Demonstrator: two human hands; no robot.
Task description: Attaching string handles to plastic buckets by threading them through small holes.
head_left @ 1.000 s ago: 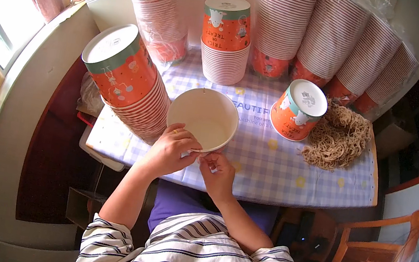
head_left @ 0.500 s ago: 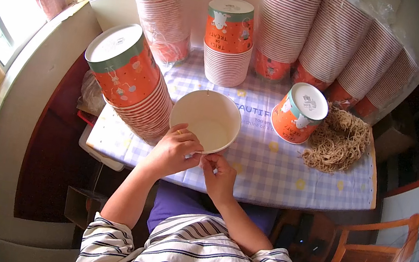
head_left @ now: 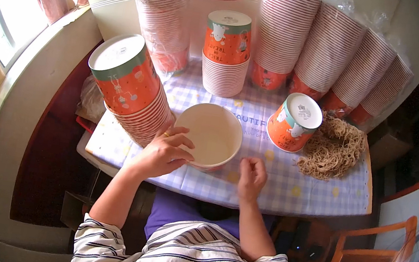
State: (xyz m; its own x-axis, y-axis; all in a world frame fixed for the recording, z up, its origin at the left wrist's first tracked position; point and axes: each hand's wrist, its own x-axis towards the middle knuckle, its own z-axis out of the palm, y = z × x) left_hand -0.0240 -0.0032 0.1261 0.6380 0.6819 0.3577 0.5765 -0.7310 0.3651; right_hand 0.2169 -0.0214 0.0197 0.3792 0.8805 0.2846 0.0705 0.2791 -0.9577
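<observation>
An upright paper bucket (head_left: 212,131), white inside, stands on the table before me with its mouth up. My left hand (head_left: 166,149) grips its near-left rim, several fingers reaching over the edge. To the right of the bucket and apart from it, my right hand (head_left: 252,179) is closed with curled fingers; whatever it may hold is hidden. An upside-down orange and green paper bucket (head_left: 294,123) sits farther right, touching a heap of tan twine (head_left: 333,152). Near my left hand leans a nested stack of such buckets (head_left: 127,83).
Another upside-down stack (head_left: 226,52) stands at the back middle. Plastic-wrapped stacks (head_left: 284,28) line the back right, and one wrapped stack (head_left: 161,21) is at back left. A checked cloth (head_left: 286,194) covers the table; a wooden chair (head_left: 369,258) is at lower right.
My right hand has left the bucket's near rim and moved right. My left hand has shifted slightly left, still at the rim. The whole view has tilted a little.
</observation>
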